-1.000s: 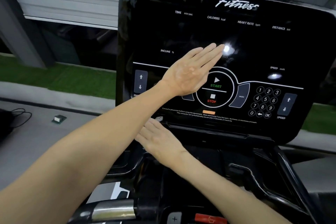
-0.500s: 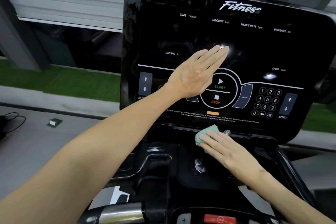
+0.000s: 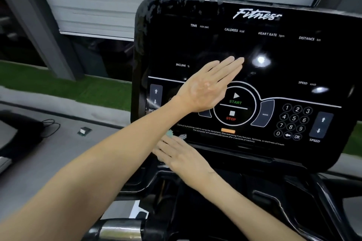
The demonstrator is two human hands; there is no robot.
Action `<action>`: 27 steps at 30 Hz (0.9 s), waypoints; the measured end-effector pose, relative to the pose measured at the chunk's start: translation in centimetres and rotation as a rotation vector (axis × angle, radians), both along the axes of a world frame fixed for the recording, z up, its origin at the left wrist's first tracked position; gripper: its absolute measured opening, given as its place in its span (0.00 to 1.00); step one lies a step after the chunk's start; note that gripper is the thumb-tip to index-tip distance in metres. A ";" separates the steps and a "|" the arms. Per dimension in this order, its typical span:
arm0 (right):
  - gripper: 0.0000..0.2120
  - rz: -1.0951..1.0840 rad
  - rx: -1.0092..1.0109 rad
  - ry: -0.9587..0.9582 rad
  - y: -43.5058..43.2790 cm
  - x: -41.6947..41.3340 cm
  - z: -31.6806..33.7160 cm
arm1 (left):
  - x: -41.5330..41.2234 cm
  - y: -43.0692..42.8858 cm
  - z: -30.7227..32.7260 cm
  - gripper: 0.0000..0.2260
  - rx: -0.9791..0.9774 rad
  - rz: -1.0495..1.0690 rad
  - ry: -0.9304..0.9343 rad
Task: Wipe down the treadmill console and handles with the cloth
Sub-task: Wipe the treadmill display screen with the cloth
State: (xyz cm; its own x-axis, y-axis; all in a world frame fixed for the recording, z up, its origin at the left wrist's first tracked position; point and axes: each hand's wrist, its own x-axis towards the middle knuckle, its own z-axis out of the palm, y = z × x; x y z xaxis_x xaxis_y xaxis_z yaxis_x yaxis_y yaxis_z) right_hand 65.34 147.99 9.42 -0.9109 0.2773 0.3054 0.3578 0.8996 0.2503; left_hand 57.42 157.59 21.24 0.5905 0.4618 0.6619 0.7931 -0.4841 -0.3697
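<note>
A person's left hand (image 3: 205,88) lies flat against the glossy black treadmill console (image 3: 293,60), fingers (image 3: 225,66) straight and held close together, pointing up and to the right, just left of the round START and STOP control (image 3: 234,106). The forearm crosses the view from the lower left. Below it, the right hand (image 3: 182,157) presses palm-down along the console's lower left edge, its fingers (image 3: 166,148) extended and narrow over a pale green cloth (image 3: 169,133); only a small bunched corner of the cloth shows past the fingertips, partly under the left forearm. Whether the fingers grip the cloth or merely press it cannot be told. The panel carries the word "Fitness", readout labels, a number keypad (image 3: 293,121) and speed arrows (image 3: 321,125) at right. A chrome handle end (image 3: 119,230) sits at the bottom edge. Beyond the console, a strip of green turf (image 3: 58,86) runs beside grey flooring.
</note>
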 end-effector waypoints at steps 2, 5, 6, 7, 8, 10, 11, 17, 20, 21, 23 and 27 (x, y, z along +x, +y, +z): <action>0.26 -0.012 0.035 -0.032 0.2 2.9 0.3 | 0.0 0.0 0.1 0.22 -0.015 -0.007 -0.003; 0.29 -0.008 0.052 -0.048 0.3 7.2 0.8 | 0.0 -0.1 0.2 0.22 -0.038 -0.029 -0.024; 0.26 -0.006 0.058 -0.040 0.3 8.5 1.0 | 0.0 -0.1 0.2 0.22 -0.044 -0.033 -0.026; 0.23 -0.005 0.052 -0.032 0.2 9.5 1.2 | -0.1 -0.1 0.3 0.22 -0.053 -0.035 -0.024; 0.22 0.000 0.038 -0.030 0.1 10.2 1.6 | -0.2 -0.2 0.4 0.23 -0.067 -0.039 -0.021; 0.27 0.018 -0.019 -0.015 -0.1 10.5 2.4 | -0.3 -0.5 0.6 0.23 -0.109 -0.049 -0.014; 0.32 0.009 -0.072 0.023 -0.2 10.2 2.8 | -0.4 -0.9 0.7 0.22 -0.125 -0.059 -0.013; 0.27 -0.123 -0.690 0.796 -1.4 6.1 7.3 | -2.8 -5.1 1.4 0.14 -0.421 -0.302 -0.403; 0.24 -0.180 -0.982 1.050 -1.5 4.2 9.6 | -5.5 -7.2 1.6 0.13 -0.658 -0.306 -0.546; 0.23 -0.190 -1.038 1.087 -1.4 3.7 10.0 | -6.5 -7.7 1.6 0.12 -0.724 -0.308 -0.565; 0.21 -0.207 -1.049 1.101 -1.2 2.4 10.5 | -8.3 -8.4 1.4 0.10 -0.808 -0.313 -0.612; 0.19 -0.226 -1.017 1.074 -1.1 -0.6 10.5 | -12.2 -9.3 0.6 0.17 -0.841 -0.304 -0.664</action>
